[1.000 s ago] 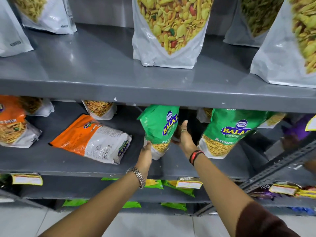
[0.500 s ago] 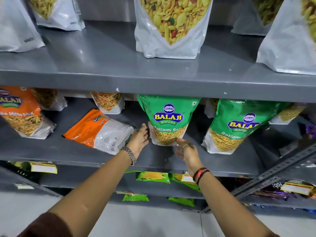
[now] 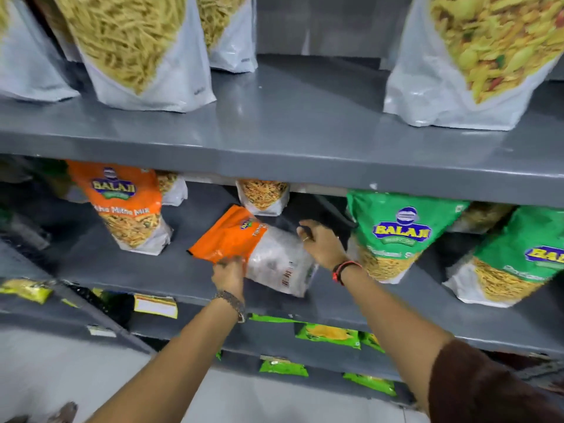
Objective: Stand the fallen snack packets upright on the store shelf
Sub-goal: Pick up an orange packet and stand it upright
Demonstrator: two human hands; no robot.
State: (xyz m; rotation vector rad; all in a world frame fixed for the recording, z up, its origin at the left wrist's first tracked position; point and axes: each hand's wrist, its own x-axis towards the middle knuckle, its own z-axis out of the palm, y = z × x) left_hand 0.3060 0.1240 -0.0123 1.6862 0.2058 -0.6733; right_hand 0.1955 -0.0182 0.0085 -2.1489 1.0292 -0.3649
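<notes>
An orange and clear snack packet (image 3: 244, 242) lies flat on the grey middle shelf (image 3: 137, 270), its back side up with a barcode showing. My left hand (image 3: 229, 276) grips its near edge. My right hand (image 3: 320, 242) is closed over its far right side. To the right, two green Balaji packets (image 3: 396, 236) (image 3: 518, 254) stand upright. To the left an orange Balaji packet (image 3: 128, 206) stands upright too.
Large white pouches of yellow snacks (image 3: 137, 50) (image 3: 476, 56) stand on the upper shelf (image 3: 290, 141). Smaller packets (image 3: 262, 196) stand at the back of the middle shelf. Green packets (image 3: 326, 334) and price tags (image 3: 155, 305) line the lower shelves. The floor is below.
Both hands left the upright green packet and moved left onto the fallen orange packet, taking hold of it. The view shifted left.
</notes>
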